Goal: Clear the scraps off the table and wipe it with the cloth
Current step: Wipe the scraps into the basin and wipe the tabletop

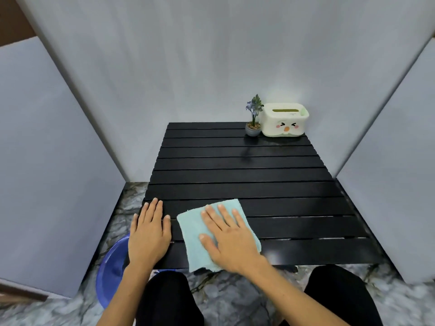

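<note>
A black slatted table (270, 184) fills the middle of the view. A light blue cloth (193, 231) lies folded on its near left part and hangs slightly over the front edge. My right hand (228, 236) lies flat on the cloth with the fingers spread, pressing it onto the slats. My left hand (148, 234) rests flat on the table's near left corner, fingers together, holding nothing. I see no scraps on the table surface.
A small potted plant (253, 118) and a white tissue box with a cartoon face (285, 120) stand at the far right corner. A blue basin (110, 269) sits on the marble floor under the near left corner. Grey panels enclose the table. My knees are below the front edge.
</note>
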`<state>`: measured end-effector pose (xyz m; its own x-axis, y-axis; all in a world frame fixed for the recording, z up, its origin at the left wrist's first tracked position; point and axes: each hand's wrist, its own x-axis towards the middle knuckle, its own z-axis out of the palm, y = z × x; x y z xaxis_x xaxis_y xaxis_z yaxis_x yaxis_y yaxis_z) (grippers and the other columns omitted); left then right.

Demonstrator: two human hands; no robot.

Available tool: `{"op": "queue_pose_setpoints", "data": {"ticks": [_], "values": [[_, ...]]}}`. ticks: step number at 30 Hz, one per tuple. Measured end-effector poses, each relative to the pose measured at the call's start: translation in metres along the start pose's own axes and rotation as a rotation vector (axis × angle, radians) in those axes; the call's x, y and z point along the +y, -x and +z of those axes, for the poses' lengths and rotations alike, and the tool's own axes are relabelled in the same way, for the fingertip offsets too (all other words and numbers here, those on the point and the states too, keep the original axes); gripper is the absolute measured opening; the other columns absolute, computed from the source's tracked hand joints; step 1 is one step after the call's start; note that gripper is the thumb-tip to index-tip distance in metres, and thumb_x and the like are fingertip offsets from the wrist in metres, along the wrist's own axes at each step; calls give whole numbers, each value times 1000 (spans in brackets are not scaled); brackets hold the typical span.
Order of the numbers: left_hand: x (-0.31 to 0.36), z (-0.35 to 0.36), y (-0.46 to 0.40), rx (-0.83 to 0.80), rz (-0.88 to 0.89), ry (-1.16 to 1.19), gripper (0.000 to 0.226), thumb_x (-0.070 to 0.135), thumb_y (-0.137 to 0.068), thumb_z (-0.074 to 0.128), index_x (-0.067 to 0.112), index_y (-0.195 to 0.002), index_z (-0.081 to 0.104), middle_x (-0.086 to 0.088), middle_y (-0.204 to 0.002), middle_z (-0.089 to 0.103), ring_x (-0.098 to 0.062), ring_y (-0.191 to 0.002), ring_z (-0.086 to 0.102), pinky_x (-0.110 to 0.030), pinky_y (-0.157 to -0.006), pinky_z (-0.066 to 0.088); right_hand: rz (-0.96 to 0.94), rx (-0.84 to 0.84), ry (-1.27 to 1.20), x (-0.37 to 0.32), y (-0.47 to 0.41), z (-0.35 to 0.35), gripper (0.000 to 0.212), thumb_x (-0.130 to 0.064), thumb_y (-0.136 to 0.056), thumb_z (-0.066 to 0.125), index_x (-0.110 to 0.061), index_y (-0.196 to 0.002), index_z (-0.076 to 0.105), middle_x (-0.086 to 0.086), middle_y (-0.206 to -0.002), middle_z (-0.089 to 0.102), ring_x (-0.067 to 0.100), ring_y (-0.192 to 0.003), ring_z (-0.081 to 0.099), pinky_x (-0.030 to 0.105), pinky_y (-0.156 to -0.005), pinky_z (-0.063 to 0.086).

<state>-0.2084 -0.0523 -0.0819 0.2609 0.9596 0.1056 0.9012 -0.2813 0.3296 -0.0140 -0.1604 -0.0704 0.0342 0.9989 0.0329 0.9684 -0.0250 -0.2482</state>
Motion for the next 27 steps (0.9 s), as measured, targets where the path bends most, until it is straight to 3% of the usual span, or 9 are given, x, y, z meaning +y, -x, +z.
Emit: {"op": "queue_pose_setpoints", "data": {"ticks": [4, 7, 11, 17, 23, 27], "values": [[7, 1, -1, 6, 2, 20, 53, 37, -103, 36, 15, -151, 39, -1, -161, 30, -21, -151, 20, -48, -122, 12, -25, 13, 50, 14, 35, -4, 63, -58, -101, 21, -25, -152, 38, -7, -157, 38, 20, -146, 32, 43, -112, 15], [20, 3, -1, 0, 38, 34, 57, 40, -99, 35, 13, -149, 42, -3, -159, 34, -22, -150, 23, -50, -121, 15, 18, 26, 76, 31, 45, -6, 62, -58, -100, 28, -24, -151, 39, -6, -157, 38, 18, -145, 35, 41, -114, 16], [42, 9, 1, -19, 91, 7, 66, 48, -94, 25, 17, -149, 42, -1, -159, 34, -22, -150, 23, -49, -120, 15, 113, -7, 67, 49, 46, -10, 67, -61, -101, 17, -24, -153, 35, -7, -160, 31, 17, -148, 29, 40, -115, 11], [48, 14, 3, -6, 91, -31, 76, 56, -91, 11, 20, -151, 39, 3, -161, 31, -20, -151, 20, -47, -122, 12, 200, -19, 21, 75, 19, -28, 72, -63, -97, 6, -27, -159, 0, -13, -164, -8, 11, -152, -10, 34, -120, -14], [50, 15, 5, -2, 85, -30, 74, 55, -92, 12, 21, -152, 37, 4, -161, 29, -18, -151, 18, -46, -122, 11, 373, -61, 5, 68, -39, -24, 74, -58, -98, 7, -18, -159, -4, -4, -166, -10, 18, -152, -15, 46, -121, -11], [47, 14, 4, 3, 83, -36, 74, 57, -91, 12, 25, -153, 35, 7, -162, 27, -16, -152, 17, -44, -122, 10, 250, -94, 3, 60, -53, -23, 73, -61, -98, 11, -23, -159, -5, -9, -166, -11, 18, -151, -17, 48, -121, -11]]}}
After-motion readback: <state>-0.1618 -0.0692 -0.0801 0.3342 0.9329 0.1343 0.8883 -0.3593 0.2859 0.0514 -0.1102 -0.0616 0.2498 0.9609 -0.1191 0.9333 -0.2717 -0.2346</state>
